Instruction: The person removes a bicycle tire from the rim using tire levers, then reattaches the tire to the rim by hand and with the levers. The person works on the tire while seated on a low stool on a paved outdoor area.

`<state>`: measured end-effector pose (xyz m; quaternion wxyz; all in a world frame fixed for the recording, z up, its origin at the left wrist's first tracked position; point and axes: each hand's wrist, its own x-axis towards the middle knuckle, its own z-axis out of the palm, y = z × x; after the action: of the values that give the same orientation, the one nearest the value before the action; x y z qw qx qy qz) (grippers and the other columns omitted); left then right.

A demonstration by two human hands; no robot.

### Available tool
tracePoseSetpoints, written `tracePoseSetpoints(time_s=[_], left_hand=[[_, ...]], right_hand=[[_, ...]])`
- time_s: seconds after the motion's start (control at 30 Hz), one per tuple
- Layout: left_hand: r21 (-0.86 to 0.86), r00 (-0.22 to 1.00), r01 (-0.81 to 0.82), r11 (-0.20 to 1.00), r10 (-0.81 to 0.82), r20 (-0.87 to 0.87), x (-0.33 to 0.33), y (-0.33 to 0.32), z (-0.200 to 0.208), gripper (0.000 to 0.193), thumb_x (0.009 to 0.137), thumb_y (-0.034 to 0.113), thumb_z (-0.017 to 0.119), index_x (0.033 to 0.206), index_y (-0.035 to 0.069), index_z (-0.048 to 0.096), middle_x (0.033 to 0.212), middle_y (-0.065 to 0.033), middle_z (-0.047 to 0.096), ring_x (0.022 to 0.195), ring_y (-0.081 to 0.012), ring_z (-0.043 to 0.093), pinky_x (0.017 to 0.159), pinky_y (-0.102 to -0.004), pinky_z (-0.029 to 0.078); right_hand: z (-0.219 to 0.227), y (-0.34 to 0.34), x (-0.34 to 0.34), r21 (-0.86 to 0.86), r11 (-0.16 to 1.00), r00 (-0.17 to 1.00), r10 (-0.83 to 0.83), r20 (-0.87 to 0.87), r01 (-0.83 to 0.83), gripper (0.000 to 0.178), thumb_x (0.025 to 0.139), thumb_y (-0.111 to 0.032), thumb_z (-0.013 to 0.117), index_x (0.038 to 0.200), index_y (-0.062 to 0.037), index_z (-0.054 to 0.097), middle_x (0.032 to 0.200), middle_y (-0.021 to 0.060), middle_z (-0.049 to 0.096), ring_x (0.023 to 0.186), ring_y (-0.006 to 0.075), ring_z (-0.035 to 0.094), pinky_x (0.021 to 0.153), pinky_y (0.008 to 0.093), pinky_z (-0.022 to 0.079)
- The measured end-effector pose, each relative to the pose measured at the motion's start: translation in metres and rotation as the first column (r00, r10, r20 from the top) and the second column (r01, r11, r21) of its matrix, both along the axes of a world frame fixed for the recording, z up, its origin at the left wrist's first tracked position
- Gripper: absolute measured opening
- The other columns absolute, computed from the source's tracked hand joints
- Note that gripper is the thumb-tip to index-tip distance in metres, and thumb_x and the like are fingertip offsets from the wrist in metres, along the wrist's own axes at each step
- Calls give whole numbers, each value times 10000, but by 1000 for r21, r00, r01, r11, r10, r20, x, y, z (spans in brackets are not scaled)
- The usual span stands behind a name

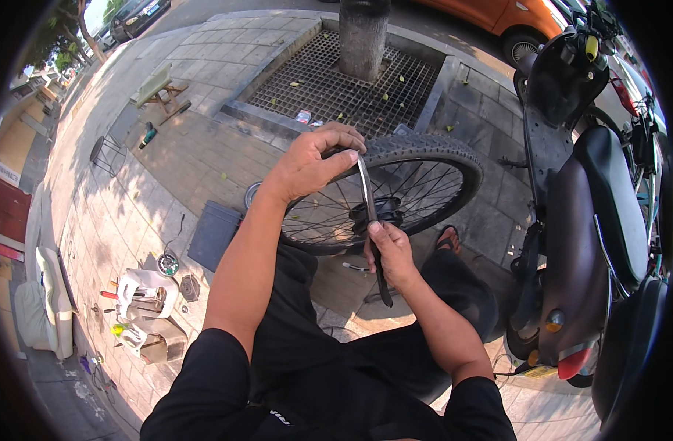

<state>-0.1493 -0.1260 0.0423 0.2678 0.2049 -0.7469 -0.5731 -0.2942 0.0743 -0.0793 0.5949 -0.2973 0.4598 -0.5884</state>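
A bicycle wheel (pixel 454 187) with a knobby black tyre, black spokes and a thick dark hub stands tilted in front of my legs. Across it runs a long, flat tyre lever (pixel 367 192), shiny at its upper end and dark lower down. My right hand (pixel 392 253) is closed round the lower part of this lever, whose end sticks out below the fist. At the lever's top, beside the tyre, my left hand (pixel 318 162) is closed, thumb and curled fingers pinching the tip. The left hand and forearm hide part of the tyre.
A parked scooter (pixel 564 242) stands close on the right. At left lie white cut-open tool holders (pixel 149 294), a dark grey box (pixel 215 235) and a cordless drill (pixel 148 135). Beyond the wheel is a tree trunk (pixel 362 40) in a metal grate (pixel 307 81).
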Motion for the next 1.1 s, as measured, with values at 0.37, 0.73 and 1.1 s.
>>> tracePoseSetpoints(time_s=[0.37, 0.73, 1.1], left_hand=[[-86, 997, -76, 993, 77, 17, -4, -1, -4, 152, 977, 51, 656, 1064, -42, 738, 1263, -96, 658, 1103, -145, 641, 962, -307, 519], [-35, 992, -124, 992, 124, 10, -6, 1, 0, 209, 1014, 142, 673, 1040, -46, 761, 1223, -109, 707, 1109, -158, 645, 970, -322, 501], [-46, 999, -51, 998, 52, 7, -1, -1, 2, 267, 1062, 217, 654, 1061, -30, 757, 1232, -95, 699, 1155, -166, 615, 1030, -340, 465]], right_hand=[[11, -1, 10, 48, 971, 937, -211, -278, 233, 453, 1008, -432, 769, 867, -35, 602, 665, -6, 581, 555, 54, 506, 499, 259, 398], [6, -1, 11, 34, 969, 932, -225, -284, 244, 439, 1022, -390, 758, 806, -45, 594, 705, -39, 571, 652, 29, 468, 554, 257, 396], [9, 0, 6, 40, 997, 990, -62, -124, 68, 514, 1093, -510, 581, 841, -62, 581, 647, 20, 531, 449, 93, 461, 397, 249, 377]])
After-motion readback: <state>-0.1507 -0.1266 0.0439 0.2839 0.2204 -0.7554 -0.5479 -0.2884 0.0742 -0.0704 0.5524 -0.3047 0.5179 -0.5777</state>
